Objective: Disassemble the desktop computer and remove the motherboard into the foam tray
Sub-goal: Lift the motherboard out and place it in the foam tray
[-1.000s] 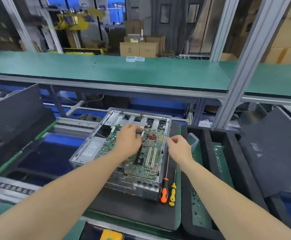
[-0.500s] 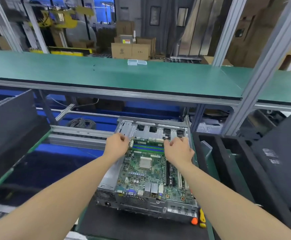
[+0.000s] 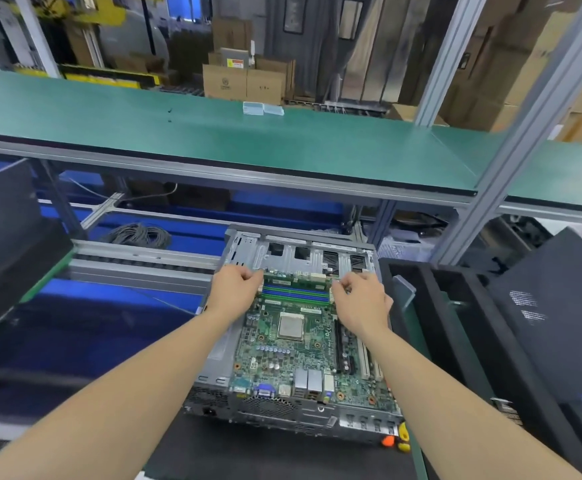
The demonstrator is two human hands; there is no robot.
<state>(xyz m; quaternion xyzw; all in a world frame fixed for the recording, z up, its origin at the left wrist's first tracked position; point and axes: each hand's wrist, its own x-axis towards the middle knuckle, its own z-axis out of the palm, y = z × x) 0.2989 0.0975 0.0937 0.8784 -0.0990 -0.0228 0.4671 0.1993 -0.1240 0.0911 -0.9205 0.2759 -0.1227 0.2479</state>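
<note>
The chassis [image 3: 282, 252] lies flat on the desk with its open side up and no cover panel on it. The motherboard [image 3: 293, 344] lies inside the chassis, with its port block toward the chassis's near wall. The processor socket [image 3: 291, 326] is bare of any cooler, and no cables cross the board, so the stripping stage appears largely complete. The left hand [image 3: 235, 289] is at the board's far-left corner and the right hand [image 3: 360, 303] at its far-right corner, one at each end of the memory slots [image 3: 296, 294]. Each grip is curled, with the fingertips pinching at the board's edge. Whether they bear on the edge itself or on the slot latches cannot be told. The state of the mounting screws cannot be read either. Two screwdrivers [image 3: 395, 438] lie just beside the near-right corner of the chassis. The foam tray [image 3: 435, 296] stands immediately right of the chassis, with a green board already in one slot. The remaining work, as judged here, is to free the board, lift it out and seat it in the tray.
</note>
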